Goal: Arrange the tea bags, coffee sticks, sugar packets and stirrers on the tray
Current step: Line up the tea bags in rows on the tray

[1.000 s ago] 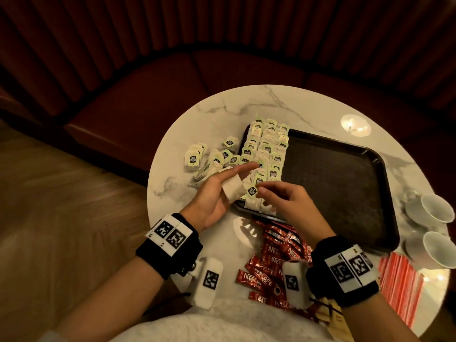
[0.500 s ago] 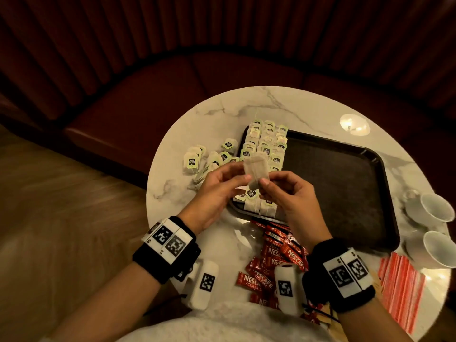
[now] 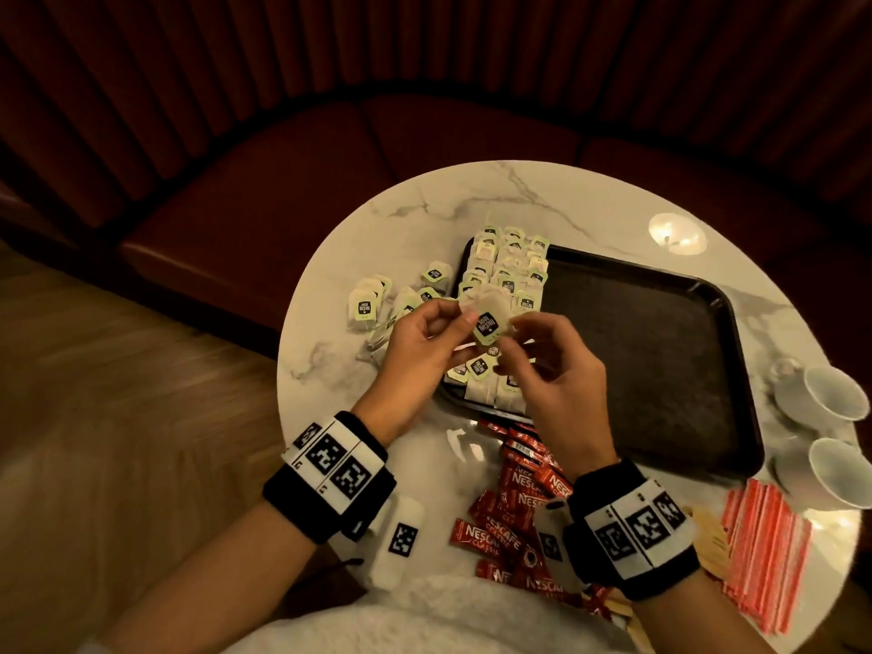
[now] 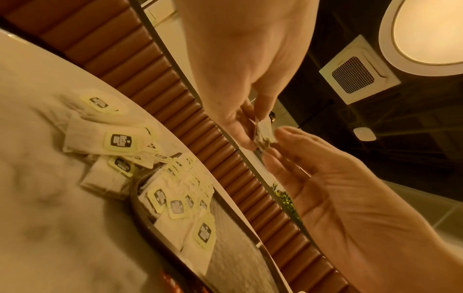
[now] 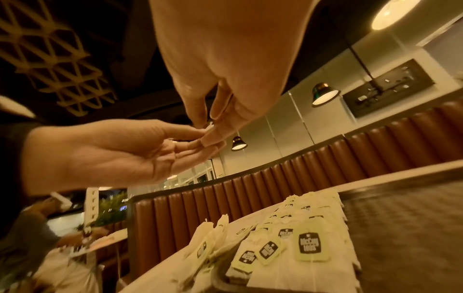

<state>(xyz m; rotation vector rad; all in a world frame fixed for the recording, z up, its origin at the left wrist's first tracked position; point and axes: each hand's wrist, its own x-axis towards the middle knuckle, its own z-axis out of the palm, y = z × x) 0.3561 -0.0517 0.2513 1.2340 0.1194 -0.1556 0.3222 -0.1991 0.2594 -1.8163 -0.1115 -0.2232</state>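
A tea bag [image 3: 488, 321] with a pale green tag hangs above the left part of the dark tray [image 3: 660, 351]. My left hand [image 3: 465, 318] pinches its left edge and my right hand [image 3: 514, 325] pinches its right edge. The left wrist view shows my left hand [image 4: 250, 128] on the tea bag [image 4: 264, 131], with my right hand's fingertips [image 4: 283, 132] against it. In the right wrist view only a sliver of the bag [image 5: 209, 125] shows. Rows of tea bags [image 3: 512, 271] lie in the tray's left end.
Loose tea bags [image 3: 373, 304] lie on the marble table [image 3: 424, 214] left of the tray. Red coffee sticks [image 3: 514, 505] are piled near me. Red-striped packets [image 3: 759, 549] and wooden stirrers [image 3: 710, 540] lie at the right front. Two white cups [image 3: 835, 403] stand far right.
My left hand has lifted a tea bag off the tray's edge. My right hand has left the rows and taken its other side; the tag now faces up.
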